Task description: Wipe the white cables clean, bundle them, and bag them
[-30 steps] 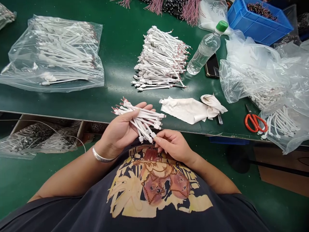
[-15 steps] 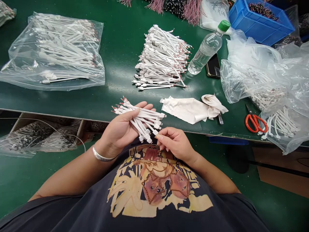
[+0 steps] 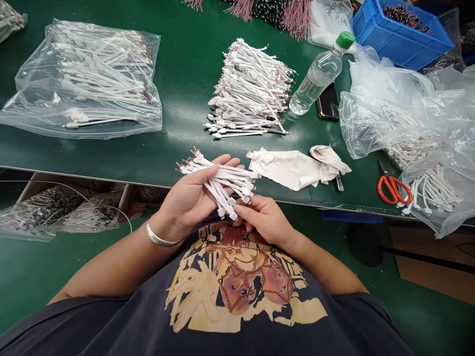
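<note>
A fanned bundle of short white cables (image 3: 218, 190) lies across the palm of my left hand (image 3: 191, 195), held down by the thumb. Its red-tipped wire ends point up and left, and its white plugs point right and down. My right hand (image 3: 265, 217) is closed at the plug end of the bundle, thumb and forefinger pinching at one cable's plug. The fingertips partly hide that plug. Beyond the hands, a large pile of similar white cables (image 3: 252, 89) lies on the green table (image 3: 185, 99).
A clear bag of cables (image 3: 107, 74) lies at left. To the right are a white cloth (image 3: 285, 168), a water bottle (image 3: 317, 74), a phone (image 3: 328, 101), red-handled scissors (image 3: 393, 189), an opened plastic bag (image 3: 393, 99) with cables and a blue bin (image 3: 403, 42). Bagged parts (image 3: 55, 205) sit below the table edge.
Both hands have drawn slightly closer together. My left hand with the cable bundle has moved a little right, and my right hand's fingertips have shifted slightly left among the plugs.
</note>
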{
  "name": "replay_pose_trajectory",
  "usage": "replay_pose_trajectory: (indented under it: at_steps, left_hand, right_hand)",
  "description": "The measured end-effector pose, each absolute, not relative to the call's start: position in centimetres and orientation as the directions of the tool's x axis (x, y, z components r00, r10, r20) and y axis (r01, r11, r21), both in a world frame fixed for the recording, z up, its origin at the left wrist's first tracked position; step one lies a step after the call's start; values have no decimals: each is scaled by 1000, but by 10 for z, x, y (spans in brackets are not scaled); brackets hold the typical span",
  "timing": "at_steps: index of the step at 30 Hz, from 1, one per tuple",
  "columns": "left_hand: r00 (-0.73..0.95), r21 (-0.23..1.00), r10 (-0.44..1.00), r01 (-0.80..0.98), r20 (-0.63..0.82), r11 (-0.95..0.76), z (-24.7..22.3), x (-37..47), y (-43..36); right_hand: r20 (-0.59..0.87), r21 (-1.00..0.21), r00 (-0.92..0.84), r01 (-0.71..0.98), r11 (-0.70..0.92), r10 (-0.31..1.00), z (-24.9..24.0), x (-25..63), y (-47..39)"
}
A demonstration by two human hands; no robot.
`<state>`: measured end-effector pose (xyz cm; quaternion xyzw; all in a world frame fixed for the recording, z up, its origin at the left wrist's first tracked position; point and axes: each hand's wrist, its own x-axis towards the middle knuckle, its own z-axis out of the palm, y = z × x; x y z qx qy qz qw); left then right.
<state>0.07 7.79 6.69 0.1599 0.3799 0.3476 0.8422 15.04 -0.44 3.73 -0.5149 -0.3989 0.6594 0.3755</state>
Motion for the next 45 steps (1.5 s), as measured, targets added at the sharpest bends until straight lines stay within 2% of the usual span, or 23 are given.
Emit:
replay_pose_trajectory:
  at_steps: [8, 13, 16, 18, 21, 23, 26, 30, 32, 45]
  left_hand:
    - [468, 545, 724, -476, -508, 690, 60, 0, 78]
    - [465, 561, 731, -470, -500, 682, 59, 0, 78]
    - [462, 565, 735, -471, -496, 678, 59, -1, 79]
    - [463, 565, 734, -469, -497, 679, 59, -1, 79]
    - [466, 560, 729, -467, -501, 684, 60, -1, 79]
    - [464, 556, 726, -467, -508, 688, 60, 0, 79]
    - [463, 558, 731, -473, -502, 682, 61, 0, 79]
    - [471, 557, 735, -481, -487, 677, 62, 0, 79]
    - [468, 554, 739, -489, -485, 674, 63, 0, 79]
    - [431, 549, 760, -526, -486, 649, 60, 5, 79]
  right_hand:
    - [-399, -876, -142, -231, -422, 906, 38, 155, -5]
    - [-396, -880, -160, -217, -423, 904, 38, 155, -6]
    - [-323, -935, -119, -114, -336, 939, 40, 155, -6]
    - [-222, -975, -77, 16, -222, 972, 41, 155, -7]
    - [-62, -975, -50, 217, -50, 997, 41, 156, -8]
    - [-14, -962, -50, 275, 0, 999, 41, 157, -9]
    - [-95, -976, -53, 204, -82, 994, 41, 157, -8]
    - [-381, -921, -245, 17, -389, 891, 37, 154, -9]
    - [-442, -885, -302, -11, -466, 845, 35, 152, -10]
    - [-468, -844, -281, -140, -518, 838, 38, 148, -11]
